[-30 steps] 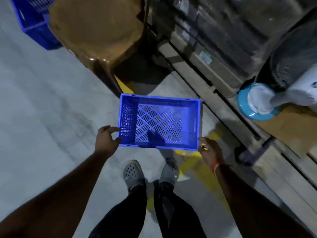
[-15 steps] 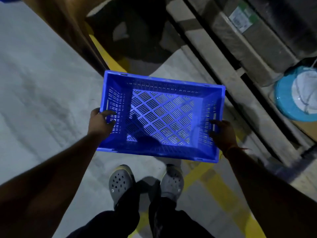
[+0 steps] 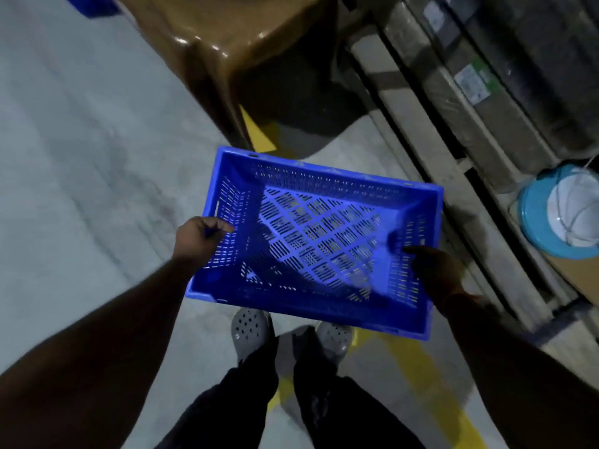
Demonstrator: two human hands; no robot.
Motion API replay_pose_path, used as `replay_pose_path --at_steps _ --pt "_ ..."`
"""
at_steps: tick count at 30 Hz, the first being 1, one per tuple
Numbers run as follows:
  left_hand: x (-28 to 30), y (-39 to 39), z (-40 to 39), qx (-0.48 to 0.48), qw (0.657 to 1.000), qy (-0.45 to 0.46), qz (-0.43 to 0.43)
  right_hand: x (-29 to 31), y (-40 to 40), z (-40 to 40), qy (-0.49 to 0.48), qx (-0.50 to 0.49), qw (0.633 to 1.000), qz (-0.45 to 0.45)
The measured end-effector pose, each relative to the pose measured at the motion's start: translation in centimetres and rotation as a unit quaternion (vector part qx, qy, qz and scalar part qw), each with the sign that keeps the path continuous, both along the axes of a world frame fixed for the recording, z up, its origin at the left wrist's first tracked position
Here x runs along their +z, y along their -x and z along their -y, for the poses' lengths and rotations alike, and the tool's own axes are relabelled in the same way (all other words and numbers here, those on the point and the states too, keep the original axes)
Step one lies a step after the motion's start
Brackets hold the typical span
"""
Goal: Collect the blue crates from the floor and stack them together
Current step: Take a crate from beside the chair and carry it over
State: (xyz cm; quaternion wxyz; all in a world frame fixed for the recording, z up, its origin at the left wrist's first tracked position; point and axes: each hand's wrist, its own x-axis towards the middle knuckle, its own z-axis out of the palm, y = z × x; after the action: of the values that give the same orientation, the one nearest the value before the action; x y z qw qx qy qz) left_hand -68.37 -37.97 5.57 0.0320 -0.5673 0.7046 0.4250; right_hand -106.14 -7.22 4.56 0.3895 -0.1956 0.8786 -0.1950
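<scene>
1. A blue perforated plastic crate point(image 3: 319, 244) sits in the middle of the frame, held in the air above the grey concrete floor point(image 3: 81, 173), open side up and empty, its lattice bottom showing.
2. The left hand point(image 3: 201, 236) grips the crate's left short wall, thumb hooked over the rim to the inside, the other fingers hidden behind the wall.
3. The right hand point(image 3: 436, 273) grips the right short wall, thumb lying inside against the perforated side; it is dark and its other fingers cannot be made out.
4. Below the crate, at lower centre, two grey clogs point(image 3: 251, 328) stand beside a yellow floor line point(image 3: 421, 377).
5. A glossy brown plastic stool point(image 3: 227, 37) fills the upper centre.
6. Wrapped goods on a wooden pallet point(image 3: 453, 118) run down the upper right.
7. A teal round fan base point(image 3: 534, 234) sits at the right edge.
8. A second blue crate point(image 3: 94, 4) shows only as a corner at the upper left edge.
</scene>
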Motion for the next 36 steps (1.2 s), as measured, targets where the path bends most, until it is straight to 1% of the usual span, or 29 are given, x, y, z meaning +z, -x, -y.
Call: replay_pose_path --at_steps 5,8,11,13,17,22,28,31,36 --pt "12.6 -6.4 -1.4 0.066 0.997 -0.042 -0.009 11.2 -3.1 0.7 0.001 0.050 0.999 -0.008" --pt "20.8 -10.8 -2.7 0.117 0.992 -0.035 -0.016 18.2 -5.2 2.7 0.019 0.085 0.996 0.017" --pt "28.1 -15.3 -4.2 0.167 0.986 -0.017 -0.011 25.0 -8.3 6.0 0.056 0.123 0.991 0.022" --pt "32.1 -18.6 -5.0 0.187 0.982 0.006 0.009 29.2 -10.8 8.6 0.097 0.152 0.983 0.024" --pt "38.1 -25.2 -6.0 0.268 0.963 0.032 -0.005 35.5 -15.6 14.4 0.108 0.194 0.975 0.015" --pt "42.2 -32.5 -5.9 0.340 0.937 0.081 -0.017 40.9 -22.1 22.2 0.148 0.266 0.952 0.008" --pt "43.9 -39.0 -4.0 0.391 0.911 0.129 -0.005 45.9 -29.0 30.7 0.186 0.332 0.925 0.010" --pt "43.9 -40.8 -1.9 0.410 0.902 0.138 -0.006 46.4 -31.3 34.8 0.194 0.357 0.914 0.009" --pt "42.8 -43.1 3.9 0.430 0.894 0.128 -0.014 44.8 -33.3 43.1 0.190 0.382 0.904 0.009"
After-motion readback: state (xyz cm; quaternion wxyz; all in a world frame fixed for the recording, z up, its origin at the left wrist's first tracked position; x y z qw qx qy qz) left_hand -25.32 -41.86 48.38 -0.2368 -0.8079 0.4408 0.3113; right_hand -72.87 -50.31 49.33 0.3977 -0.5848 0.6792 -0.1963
